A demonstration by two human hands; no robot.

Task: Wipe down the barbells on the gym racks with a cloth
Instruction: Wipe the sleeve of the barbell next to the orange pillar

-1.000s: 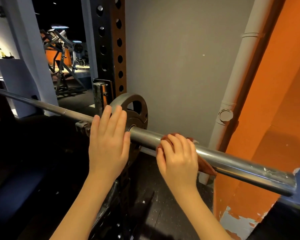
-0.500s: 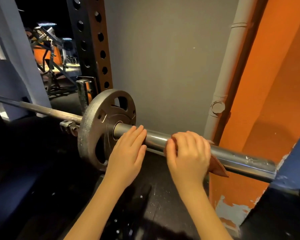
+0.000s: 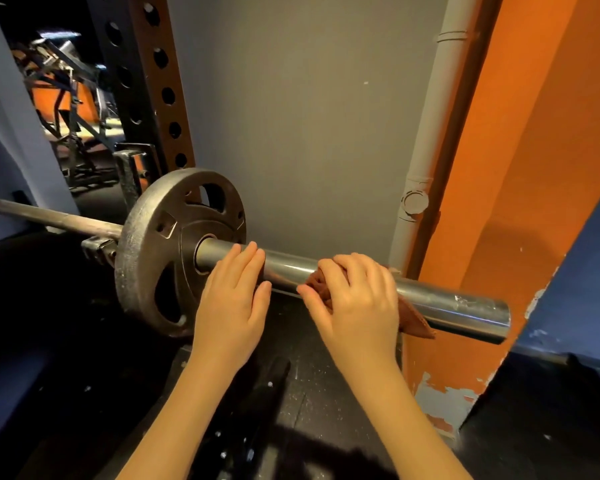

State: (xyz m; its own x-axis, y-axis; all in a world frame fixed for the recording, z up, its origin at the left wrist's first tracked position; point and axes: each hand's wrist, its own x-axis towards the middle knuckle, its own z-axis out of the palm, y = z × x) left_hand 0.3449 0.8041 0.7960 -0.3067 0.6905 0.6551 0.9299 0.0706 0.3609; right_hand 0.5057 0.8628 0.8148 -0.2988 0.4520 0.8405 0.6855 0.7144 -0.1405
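Here the barbell (image 3: 447, 299) lies across the view, its thin shaft running off to the left and its thick chrome sleeve ending at the right in front of an orange pillar (image 3: 534, 168). A dark iron weight plate (image 3: 153, 251) sits on the sleeve beside a collar (image 3: 97, 249), in front of the perforated rack upright (image 3: 153, 74). The right hand (image 3: 357, 299) is curled over the sleeve, its fingers (image 3: 347, 268) clamped on a brown cloth (image 3: 414, 322) pressed to the metal; a corner of the cloth hangs below the bar. The left hand (image 3: 231, 299) rests on the sleeve just beside the plate, fingers together and laid flat, gripping nothing. A grey pipe (image 3: 433, 116) runs down the wall behind.
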